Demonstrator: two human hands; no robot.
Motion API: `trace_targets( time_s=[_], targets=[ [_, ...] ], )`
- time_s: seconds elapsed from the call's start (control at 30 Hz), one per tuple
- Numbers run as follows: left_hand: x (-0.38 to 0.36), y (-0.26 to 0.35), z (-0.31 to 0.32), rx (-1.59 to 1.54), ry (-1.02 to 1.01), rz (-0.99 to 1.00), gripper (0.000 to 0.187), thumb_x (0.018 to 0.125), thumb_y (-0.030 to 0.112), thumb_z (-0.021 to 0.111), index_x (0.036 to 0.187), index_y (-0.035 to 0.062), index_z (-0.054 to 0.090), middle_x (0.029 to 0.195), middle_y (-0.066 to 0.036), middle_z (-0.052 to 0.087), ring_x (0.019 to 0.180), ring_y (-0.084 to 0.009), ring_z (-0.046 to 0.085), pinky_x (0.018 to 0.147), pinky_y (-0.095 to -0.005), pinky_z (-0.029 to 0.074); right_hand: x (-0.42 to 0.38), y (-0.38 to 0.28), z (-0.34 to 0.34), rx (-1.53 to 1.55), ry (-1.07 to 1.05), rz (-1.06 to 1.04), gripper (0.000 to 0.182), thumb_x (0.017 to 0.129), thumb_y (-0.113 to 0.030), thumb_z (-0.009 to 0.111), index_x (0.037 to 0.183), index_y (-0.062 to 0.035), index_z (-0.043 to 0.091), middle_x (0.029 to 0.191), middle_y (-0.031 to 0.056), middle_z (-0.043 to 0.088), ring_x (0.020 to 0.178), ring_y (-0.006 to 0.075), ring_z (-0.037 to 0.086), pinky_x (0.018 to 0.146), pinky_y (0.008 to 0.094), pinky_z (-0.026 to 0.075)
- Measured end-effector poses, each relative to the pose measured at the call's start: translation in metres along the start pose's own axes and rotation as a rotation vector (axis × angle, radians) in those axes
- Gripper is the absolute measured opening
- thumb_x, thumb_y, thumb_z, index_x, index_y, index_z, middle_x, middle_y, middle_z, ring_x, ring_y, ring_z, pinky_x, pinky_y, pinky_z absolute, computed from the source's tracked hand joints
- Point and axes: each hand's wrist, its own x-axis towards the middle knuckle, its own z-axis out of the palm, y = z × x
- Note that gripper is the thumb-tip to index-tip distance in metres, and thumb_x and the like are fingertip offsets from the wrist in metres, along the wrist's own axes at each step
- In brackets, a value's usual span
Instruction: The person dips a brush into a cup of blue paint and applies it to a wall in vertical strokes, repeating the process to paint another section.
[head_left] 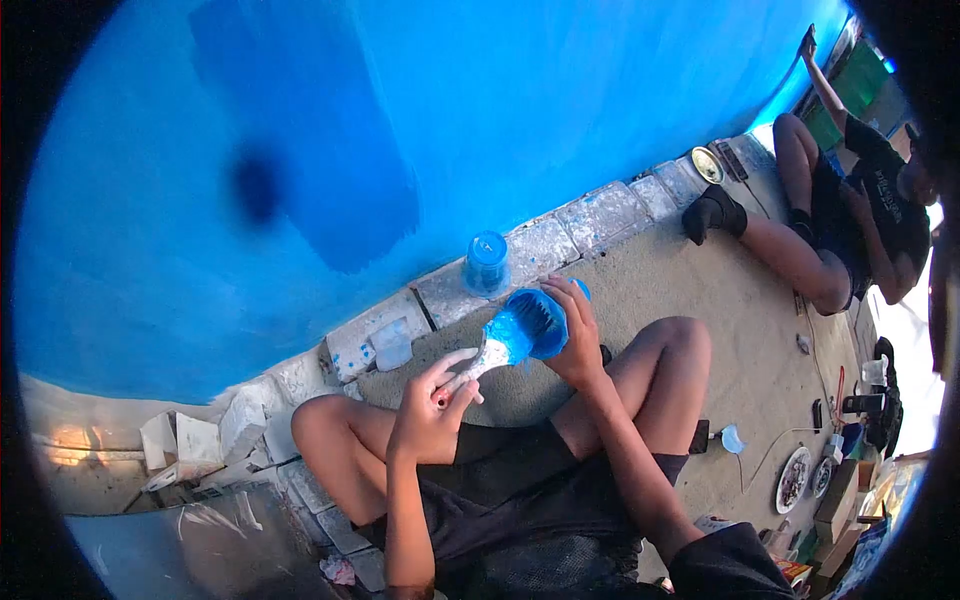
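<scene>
My left hand is closed around the handle of a paintbrush, whose grip is pale and whose head is coated in bright blue. The brush head reaches the mouth of a blue-stained plastic cup, and its bristles overlap the opening. Fingers of my right hand wrap round that cup and keep it tilted toward the brush. Just beyond, a second blue plastic cup stands upside down by the foot of the blue wall, near the stone edging.
Pale stone blocks line the wall's foot, with a blue-smeared plastic piece on them. To the right, a person sits with one arm raised to the wall. A plate, a cable and assorted items lie on the ground at lower right.
</scene>
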Motion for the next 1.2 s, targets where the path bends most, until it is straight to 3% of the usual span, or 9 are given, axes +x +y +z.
trace_targets(
  time_s=[0.13,0.23,0.47,0.6,0.63,0.73,0.93,1.03,1.2],
  targets=[
    [-0.005,0.007,-0.012,-0.095,-0.152,0.144,0.037,0.096,0.006,0.062,0.132,-0.0030,0.058,0.099,-0.009,0.071,0.084,-0.0089,0.062,0.075,-0.0247,0.050,0.001,-0.004,0.001,0.009,-0.012,-0.013,0.067,0.066,-0.012,0.084,0.127,-0.0032,0.057,0.130,0.0174,0.061,0.127,0.0364,0.056,0.111,0.0492,0.040],
    [-0.005,0.016,-0.014,-0.152,-0.145,0.093,0.036,0.097,0.004,0.061,0.132,-0.0037,0.058,0.099,-0.010,0.071,0.082,-0.0087,0.062,0.074,-0.0248,0.051,0.000,-0.004,0.002,0.035,-0.037,-0.011,0.069,0.066,-0.015,0.086,0.128,-0.0037,0.057,0.131,0.0167,0.060,0.128,0.0363,0.055,0.111,0.0502,0.039],
    [0.015,-0.002,0.022,-0.006,0.114,0.174,0.025,0.098,0.008,0.062,0.119,-0.0029,0.065,0.098,-0.008,0.072,0.081,-0.0099,0.067,0.070,-0.0249,0.053,-0.004,-0.007,0.005,0.101,-0.045,-0.010,0.077,0.063,-0.022,0.089,0.131,-0.0042,0.056,0.133,0.0151,0.059,0.128,0.0365,0.054,0.112,0.0507,0.039],
    [0.027,-0.003,0.039,0.260,0.182,0.394,0.020,0.097,0.013,0.065,0.109,-0.0028,0.067,0.101,-0.015,0.073,0.087,-0.0233,0.073,0.071,-0.0332,0.056,-0.005,-0.008,0.005,0.132,-0.047,-0.014,0.075,0.064,-0.020,0.088,0.130,-0.0035,0.056,0.132,0.0154,0.059,0.128,0.0368,0.054,0.111,0.0506,0.040],
    [0.026,0.007,0.042,0.268,0.174,0.350,0.019,0.096,0.014,0.066,0.106,-0.0025,0.067,0.101,-0.018,0.072,0.089,-0.0303,0.073,0.074,-0.0354,0.056,-0.006,-0.007,0.005,0.127,-0.052,-0.022,0.074,0.064,-0.020,0.088,0.129,-0.0033,0.056,0.132,0.0156,0.059,0.128,0.0369,0.054,0.111,0.0504,0.040],
    [0.030,0.005,0.046,0.339,0.188,0.407,0.017,0.096,0.014,0.065,0.104,-0.0019,0.066,0.100,-0.018,0.072,0.088,-0.0326,0.073,0.073,-0.0352,0.056,-0.007,-0.007,0.005,0.117,-0.064,-0.047,0.072,0.065,-0.019,0.087,0.128,-0.0027,0.057,0.132,0.0161,0.059,0.126,0.0371,0.055,0.110,0.0497,0.041],
    [0.037,0.004,0.057,0.378,0.212,0.412,0.015,0.096,0.012,0.064,0.102,-0.0011,0.065,0.093,-0.019,0.071,0.086,-0.0350,0.072,0.069,-0.0372,0.056,-0.006,-0.010,0.004,0.113,-0.062,-0.093,0.065,0.069,-0.016,0.084,0.126,-0.0014,0.057,0.131,0.0163,0.060,0.126,0.0365,0.055,0.108,0.0486,0.043],
    [0.036,0.001,0.067,0.394,0.245,0.414,0.013,0.097,0.009,0.062,0.098,-0.0028,0.065,0.089,-0.016,0.070,0.080,-0.0245,0.072,0.070,-0.0328,0.053,-0.008,-0.007,0.005,0.122,-0.058,-0.103,0.066,0.069,-0.016,0.083,0.127,-0.0008,0.057,0.131,0.0167,0.060,0.125,0.0362,0.056,0.107,0.0482,0.043],
    [0.039,0.003,0.066,0.479,0.237,0.353,0.014,0.097,0.012,0.063,0.098,-0.0018,0.065,0.092,-0.017,0.069,0.083,-0.0312,0.071,0.072,-0.0348,0.053,-0.011,-0.005,0.003,0.105,-0.065,-0.088,0.068,0.067,-0.015,0.083,0.128,0.0002,0.057,0.129,0.0173,0.061,0.124,0.0371,0.056,0.106,0.0482,0.044]
  ],
)
